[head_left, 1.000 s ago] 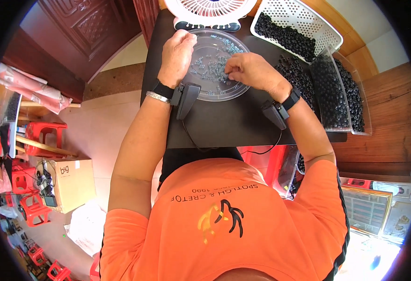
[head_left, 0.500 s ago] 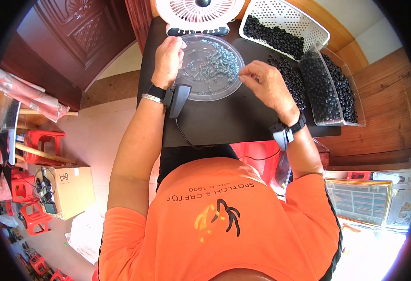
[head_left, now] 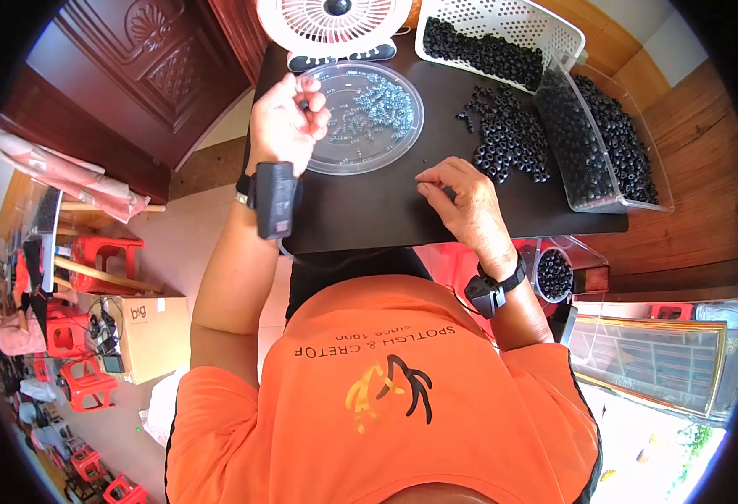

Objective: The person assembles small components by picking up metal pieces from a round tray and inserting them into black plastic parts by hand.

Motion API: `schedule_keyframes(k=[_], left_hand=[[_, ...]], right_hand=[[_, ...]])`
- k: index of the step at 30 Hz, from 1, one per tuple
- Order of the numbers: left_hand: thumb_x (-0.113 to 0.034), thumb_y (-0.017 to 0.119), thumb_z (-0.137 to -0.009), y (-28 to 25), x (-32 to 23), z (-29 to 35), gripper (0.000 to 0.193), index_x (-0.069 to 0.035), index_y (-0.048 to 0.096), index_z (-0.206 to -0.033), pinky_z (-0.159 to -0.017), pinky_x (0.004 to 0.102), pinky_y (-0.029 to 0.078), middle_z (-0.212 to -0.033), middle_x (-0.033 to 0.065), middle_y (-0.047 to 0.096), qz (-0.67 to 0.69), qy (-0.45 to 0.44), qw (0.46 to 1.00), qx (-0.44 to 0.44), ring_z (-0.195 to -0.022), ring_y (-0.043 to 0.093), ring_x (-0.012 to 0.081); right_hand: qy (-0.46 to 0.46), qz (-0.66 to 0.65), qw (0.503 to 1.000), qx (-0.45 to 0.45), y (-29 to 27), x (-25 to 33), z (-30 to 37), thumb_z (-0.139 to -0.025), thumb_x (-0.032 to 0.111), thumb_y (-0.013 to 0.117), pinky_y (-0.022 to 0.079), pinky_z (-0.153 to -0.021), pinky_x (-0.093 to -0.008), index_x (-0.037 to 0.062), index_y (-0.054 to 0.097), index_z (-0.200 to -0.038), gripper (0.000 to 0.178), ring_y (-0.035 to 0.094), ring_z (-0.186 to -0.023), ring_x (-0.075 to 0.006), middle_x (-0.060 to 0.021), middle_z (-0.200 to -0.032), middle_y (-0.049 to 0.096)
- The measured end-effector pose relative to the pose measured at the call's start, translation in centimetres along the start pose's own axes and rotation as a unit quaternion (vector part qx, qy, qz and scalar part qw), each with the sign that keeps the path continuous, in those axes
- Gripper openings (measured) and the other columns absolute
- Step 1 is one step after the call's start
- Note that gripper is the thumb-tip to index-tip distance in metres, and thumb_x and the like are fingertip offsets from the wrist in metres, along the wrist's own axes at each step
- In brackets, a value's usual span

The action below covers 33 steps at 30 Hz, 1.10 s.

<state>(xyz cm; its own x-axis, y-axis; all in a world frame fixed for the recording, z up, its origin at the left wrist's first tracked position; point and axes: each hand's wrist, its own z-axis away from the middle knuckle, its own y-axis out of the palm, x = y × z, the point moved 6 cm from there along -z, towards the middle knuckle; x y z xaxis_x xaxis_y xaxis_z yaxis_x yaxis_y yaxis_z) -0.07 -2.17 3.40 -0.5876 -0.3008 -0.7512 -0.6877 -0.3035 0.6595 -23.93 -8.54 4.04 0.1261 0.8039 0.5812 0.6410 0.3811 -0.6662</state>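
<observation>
hands (head_left: 288,118): left holds black piece (head_left: 304,106) | orange shirt (head_left: 461,403): lettering (head_left: 426,338) | carton (head_left: 157,340): print (head_left: 139,312)

a round tray (head_left: 390,153) of clear, glossy plastic bears small pieces (head_left: 390,109) with a metallic shine. the black rings (head_left: 499,155) look like smooth, glossy plastic; the perforated basket (head_left: 561,38) is plastic. the tabletop (head_left: 361,206) is matt, the shirt (head_left: 302,420) matt cloth, the carton (head_left: 160,332) cardboard, the carved door (head_left: 125,92) glossy, wood-like.

Two hands (head_left: 289,122) (head_left: 463,202) here, one worktop (head_left: 361,210), one fan (head_left: 335,27), one round tray (head_left: 386,154), one white basket (head_left: 556,38), one cardboard box (head_left: 157,340)!
</observation>
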Motion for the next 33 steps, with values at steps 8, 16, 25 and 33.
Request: schedule_keyframes(k=[8,16,25,33], left_hand=[[-0.031,0.044,-0.096,1.3,5.6,5.5,0.038,0.007,0.051,-0.097,-0.098,0.0492,0.044,-0.101,0.0255,0.053,0.233,-0.078,0.964,-0.101,-0.111,0.052,0.0439],[-0.037,0.043,-0.097,3.9,7.6,8.1,0.044,0.005,0.05,-0.108,-0.099,0.0441,0.041,-0.115,0.0266,0.053,0.205,-0.118,0.971,-0.031,-0.11,0.052,0.037],[-0.043,0.04,-0.098,6.3,7.7,9.6,0.051,0.003,0.045,-0.121,-0.095,0.0372,0.039,-0.124,0.022,0.05,0.068,-0.066,0.995,0.023,-0.113,0.049,0.0269],[-0.028,0.043,-0.098,4.9,8.8,9.7,0.031,-0.001,0.054,-0.108,-0.084,0.0313,0.045,-0.103,0.0086,0.057,-0.027,-0.071,0.995,0.062,-0.093,0.055,0.0154]], right_hand=[[-0.018,-0.067,0.996,-0.056,0.6,1.1,-0.3,-0.077,0.007,0.069,0.051,-0.073,-0.0357,0.0038,0.068,-0.093,0.016,0.061,-0.084,-0.0275,-0.0102,-0.087,0.064],[-0.061,-0.034,0.993,-0.098,1.4,2.9,-0.2,-0.071,0.008,0.074,0.051,-0.075,-0.0361,0.0076,0.069,-0.095,0.025,0.06,-0.086,-0.0266,-0.0076,-0.089,0.064],[-0.061,-0.03,0.995,-0.067,2.2,2.8,0.9,-0.067,0.007,0.075,0.051,-0.074,-0.0348,0.008,0.068,-0.089,0.023,0.058,-0.084,-0.0249,-0.004,-0.087,0.064],[-0.076,-0.105,0.985,-0.111,1.6,2.4,1.6,-0.064,0.006,0.08,0.05,-0.073,-0.0349,0.0082,0.066,-0.088,0.027,0.06,-0.083,-0.0247,-0.0059,-0.087,0.063]])
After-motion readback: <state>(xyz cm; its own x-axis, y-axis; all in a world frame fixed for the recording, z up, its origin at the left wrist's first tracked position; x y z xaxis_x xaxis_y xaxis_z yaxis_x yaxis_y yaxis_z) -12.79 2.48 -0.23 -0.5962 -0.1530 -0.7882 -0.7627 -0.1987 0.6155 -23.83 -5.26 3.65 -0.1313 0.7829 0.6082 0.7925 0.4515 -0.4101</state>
